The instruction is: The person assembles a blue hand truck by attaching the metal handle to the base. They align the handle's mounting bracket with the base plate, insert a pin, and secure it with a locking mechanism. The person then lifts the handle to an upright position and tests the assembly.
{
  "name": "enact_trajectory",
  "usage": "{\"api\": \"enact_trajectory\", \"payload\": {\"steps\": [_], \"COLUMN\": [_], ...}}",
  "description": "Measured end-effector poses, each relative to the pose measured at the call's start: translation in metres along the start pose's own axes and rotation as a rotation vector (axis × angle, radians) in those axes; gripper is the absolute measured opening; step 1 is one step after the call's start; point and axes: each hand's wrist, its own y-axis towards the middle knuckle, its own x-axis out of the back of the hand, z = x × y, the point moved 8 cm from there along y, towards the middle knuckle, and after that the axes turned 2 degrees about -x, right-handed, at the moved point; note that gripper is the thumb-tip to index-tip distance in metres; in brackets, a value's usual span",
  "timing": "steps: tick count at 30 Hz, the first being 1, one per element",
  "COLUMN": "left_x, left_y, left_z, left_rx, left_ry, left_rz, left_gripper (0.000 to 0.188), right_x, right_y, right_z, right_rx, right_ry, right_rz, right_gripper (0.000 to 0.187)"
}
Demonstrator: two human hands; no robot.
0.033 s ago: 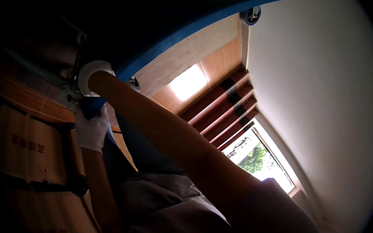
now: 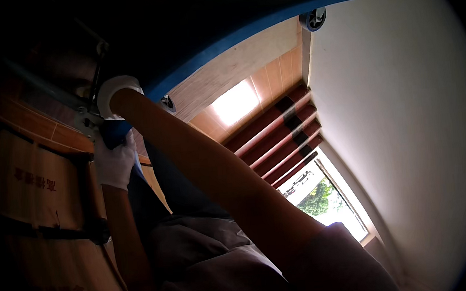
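Observation:
A dark platform trolley (image 2: 245,21) with a blue rim stands across the upper part of the view, with small caster wheels (image 2: 313,20) under it. My left hand (image 2: 115,164), in a white glove, is closed round its near blue corner, just below a metal bracket (image 2: 84,121). Further up the same end, my right hand (image 2: 116,93) reaches in beside the trolley's edge. Only the white glove's back and cuff show there; its fingers are hidden in shadow. A dark metal bar (image 2: 42,86) runs off from the bracket to the far left.
Brown cardboard boxes (image 2: 39,182) stand stacked at my left. Beyond the trolley lie a tiled floor (image 2: 276,71) and dark red steps or slats (image 2: 276,136) near a bright window (image 2: 325,198). A pale wall (image 2: 400,110) fills the right side. The upper left is very dark.

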Motion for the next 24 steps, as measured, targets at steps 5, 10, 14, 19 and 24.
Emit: {"api": "enact_trajectory", "payload": {"steps": [5,10,14,19,24], "left_x": [-0.003,-0.001,-0.006,-0.006,-0.01], "left_y": [0.0,0.0,-0.001,-0.001,0.001], "left_z": [0.003,-0.001,0.006,0.011,0.019], "left_rx": [0.052,0.0,-0.032,-0.016,0.064], "left_ry": [-0.116,-0.14,-0.082,-0.054,-0.142], "left_rz": [0.015,-0.026,-0.028,-0.038,0.022], "left_gripper": [0.049,0.046,0.047,0.048,0.048], "right_x": [-0.001,-0.002,-0.002,-0.002,-0.001], "right_y": [-0.02,-0.019,-0.002,-0.018,-0.014], "right_z": [-0.003,0.0,0.003,-0.004,-0.001], "right_rx": [-0.018,-0.022,-0.006,-0.064,-0.03], "right_ry": [-0.154,-0.166,0.03,0.008,-0.001], "right_rz": [0.14,0.133,-0.073,0.033,-0.067], "right_gripper": [0.034,0.032,0.026,0.029,0.027]}}
